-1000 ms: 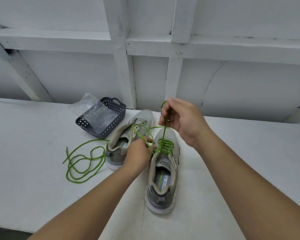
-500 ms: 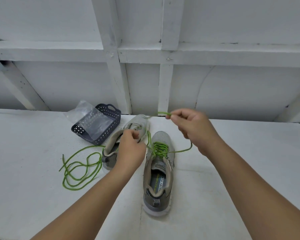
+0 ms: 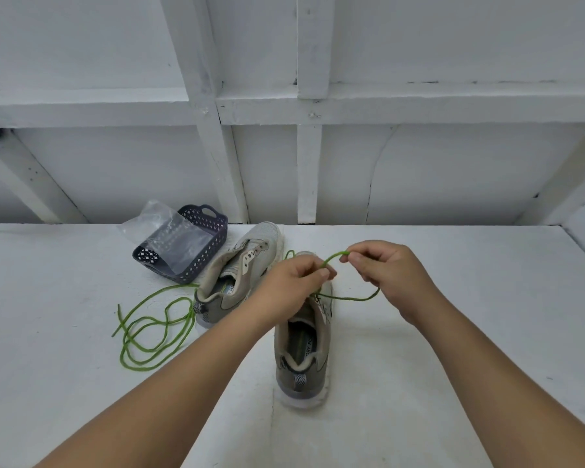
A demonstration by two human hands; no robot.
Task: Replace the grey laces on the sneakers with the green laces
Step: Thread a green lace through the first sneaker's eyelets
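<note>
Matt white painted worktop [image 3: 453,332], slightly rough. Grey mesh cloth on the sneakers [image 3: 301,349], green woven cord for the laces [image 3: 149,329]. At left of centre, perforated dark plastic basket [image 3: 213,244] under a glossy clear plastic bag [image 3: 163,228].

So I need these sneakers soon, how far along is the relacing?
Near shoe looks laced in green; both hands, left and right, hold its lace, seemingly tying it. Far shoe shows no lace yet; its spare lace lies loose on the table.

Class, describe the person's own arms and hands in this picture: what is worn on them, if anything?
Both forearms are bare to the bottom edge of the picture, with no sleeve in view. The left hand and right hand show no gloves, rings, watch or wristband.
</note>
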